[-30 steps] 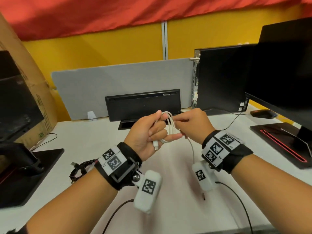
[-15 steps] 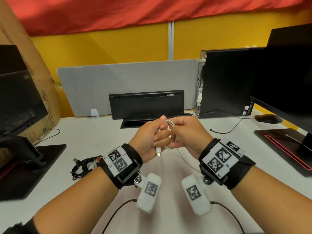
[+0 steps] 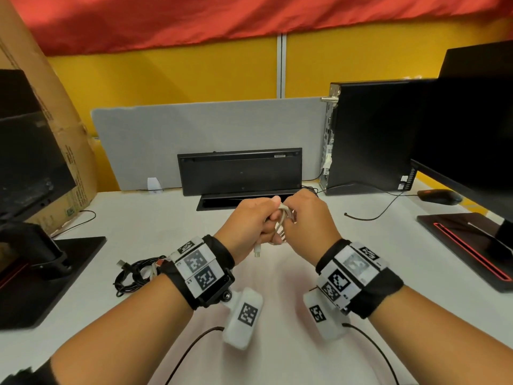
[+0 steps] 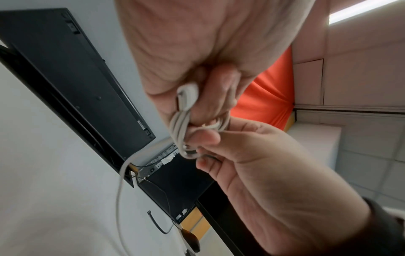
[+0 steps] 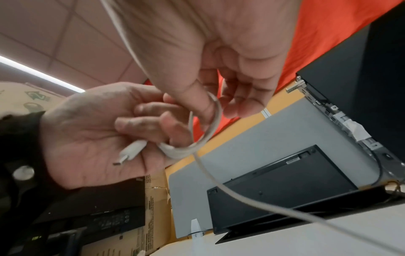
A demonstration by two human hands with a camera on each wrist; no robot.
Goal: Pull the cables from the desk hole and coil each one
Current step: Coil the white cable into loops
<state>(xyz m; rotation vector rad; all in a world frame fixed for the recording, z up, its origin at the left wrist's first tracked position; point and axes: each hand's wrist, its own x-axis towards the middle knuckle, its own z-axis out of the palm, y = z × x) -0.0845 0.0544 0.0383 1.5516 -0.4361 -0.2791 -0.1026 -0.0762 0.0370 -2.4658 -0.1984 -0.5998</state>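
Together above the desk (image 3: 277,343), both hands (image 3: 244,223) (image 3: 311,218) clamped on white cable (image 3: 280,223) (coiled).

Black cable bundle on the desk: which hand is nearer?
Left. The left hand is just right of the black cable bundle; the right hand is farther right, beyond the left.

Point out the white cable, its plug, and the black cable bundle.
white cable (image 5: 213,128): right wrist view, coil's loop.
plug (image 5: 131,153): right wrist view, white housing.
black cable bundle (image 3: 133,276): head view, middle of coil.

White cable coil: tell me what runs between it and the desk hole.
One loose strand of the white cable, slack, visible in both wrist views, leads toward the desk hole.
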